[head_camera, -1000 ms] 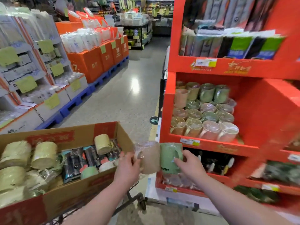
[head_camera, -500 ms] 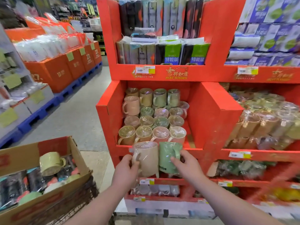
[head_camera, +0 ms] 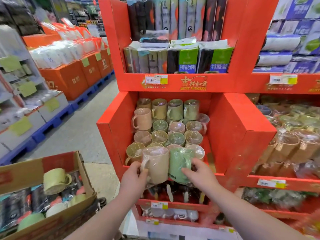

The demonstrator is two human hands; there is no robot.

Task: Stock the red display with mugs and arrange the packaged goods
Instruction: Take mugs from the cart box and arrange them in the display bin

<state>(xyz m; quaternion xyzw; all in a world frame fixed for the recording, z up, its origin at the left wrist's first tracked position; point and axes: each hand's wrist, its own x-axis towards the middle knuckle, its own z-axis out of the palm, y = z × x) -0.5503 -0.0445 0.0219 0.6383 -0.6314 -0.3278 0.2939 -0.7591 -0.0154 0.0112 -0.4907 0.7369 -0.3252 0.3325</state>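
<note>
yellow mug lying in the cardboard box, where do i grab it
Come from above: the yellow mug lies tipped on its side on top of the dark packs, and the walls of the cardboard box close off the sides. Its handle sticks out to the right, free, so hooking that looks easiest; otherwise span the body.

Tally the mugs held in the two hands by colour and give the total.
beige mug, held by the left hand: 1
green mug, held by the right hand: 1
Total: 2
</note>
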